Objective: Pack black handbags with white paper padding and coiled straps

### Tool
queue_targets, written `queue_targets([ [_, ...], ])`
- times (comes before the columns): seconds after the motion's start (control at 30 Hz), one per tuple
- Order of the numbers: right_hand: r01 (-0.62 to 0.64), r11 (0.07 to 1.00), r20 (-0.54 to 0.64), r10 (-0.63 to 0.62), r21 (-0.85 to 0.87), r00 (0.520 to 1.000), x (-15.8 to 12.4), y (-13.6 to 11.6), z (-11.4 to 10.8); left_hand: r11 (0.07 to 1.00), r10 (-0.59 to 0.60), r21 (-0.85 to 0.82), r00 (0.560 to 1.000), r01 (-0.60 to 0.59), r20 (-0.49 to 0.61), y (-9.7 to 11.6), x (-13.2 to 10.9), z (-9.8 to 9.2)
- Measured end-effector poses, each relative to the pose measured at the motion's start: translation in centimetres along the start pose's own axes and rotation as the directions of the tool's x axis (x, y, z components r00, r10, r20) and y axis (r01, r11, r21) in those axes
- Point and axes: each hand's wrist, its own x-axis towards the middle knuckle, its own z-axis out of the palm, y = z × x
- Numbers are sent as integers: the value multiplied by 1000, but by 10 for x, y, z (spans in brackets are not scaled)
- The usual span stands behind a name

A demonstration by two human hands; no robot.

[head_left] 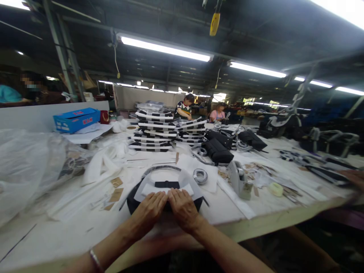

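A black handbag (132, 202) lies at the table's front edge, its wrapped handle (160, 167) looped away from me. White packing sheet (187, 188) covers its upper side, with a small dark rectangular piece (167, 184) showing behind my fingertips. My left hand (151, 206) presses closed fingers over the sheet's near edge, left of the middle. Beside it, almost touching, my right hand (182, 206) holds the same edge in the same way. Both thumbs are hidden, and so is the part of the bag under my hands.
A tape dispenser (237, 178) and a coiled wrapped strap (200, 176) stand to the right. Black bags (217, 151) lie behind them. Stacked wrapped pieces (155, 131) rise at the back. Clear plastic (28, 170) and a blue box (76, 120) are left. Two people (183, 108) work beyond.
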Motion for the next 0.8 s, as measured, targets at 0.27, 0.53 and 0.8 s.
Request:
queue_targets([
  [0.27,100,991,250,-120,90,961,34,13,-31,972,-229,68,971,225,65,8,14,-2],
  [0.53,40,996,274,-62,84,960,38,9,-38,963,-264,57,964,264,-9,5,18,2],
  [0.8,28,1000,204,-29,6,978,29,4,-23,960,-271,42,959,275,-85,11,9,6],
])
